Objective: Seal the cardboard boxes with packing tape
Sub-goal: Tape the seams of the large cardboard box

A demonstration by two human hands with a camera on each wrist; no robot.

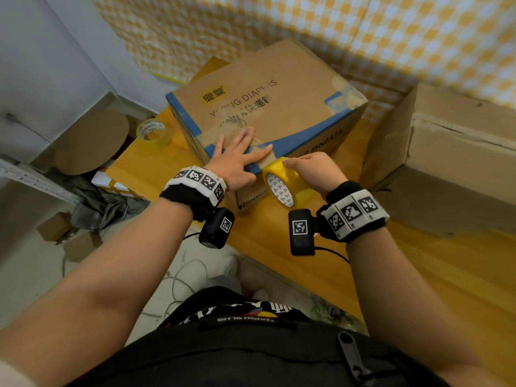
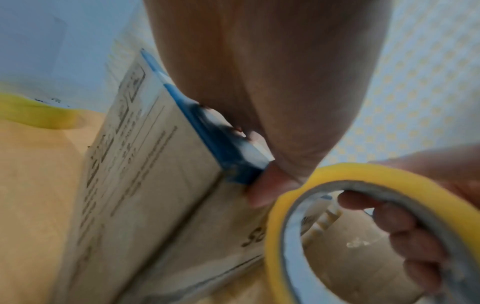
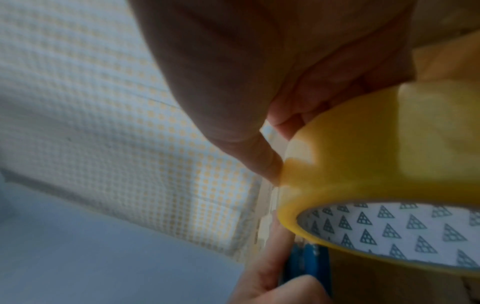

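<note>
A brown cardboard box (image 1: pixel 268 107) with blue edge stripes and dark lettering stands on the wooden table (image 1: pixel 418 275). My left hand (image 1: pixel 240 157) lies flat with straight fingers on the box's near top corner, thumb (image 2: pixel 267 189) over the blue edge (image 2: pixel 221 144). Just right of it my right hand (image 1: pixel 312 169) grips a yellow tape roll (image 1: pixel 284 182) at that corner, fingers (image 2: pixel 405 232) curled through its core, thumb (image 3: pixel 262 162) on the outer band (image 3: pixel 376 156). The tape's loose end is hidden under my hands.
A second, clear-yellowish tape roll (image 1: pixel 152 132) lies on the table left of the box. Another cardboard box (image 1: pixel 452 163) stands at the right. A checked yellow-and-white wall (image 1: pixel 391 32) is behind. Clutter and small boxes (image 1: pixel 69 236) lie on the floor at left.
</note>
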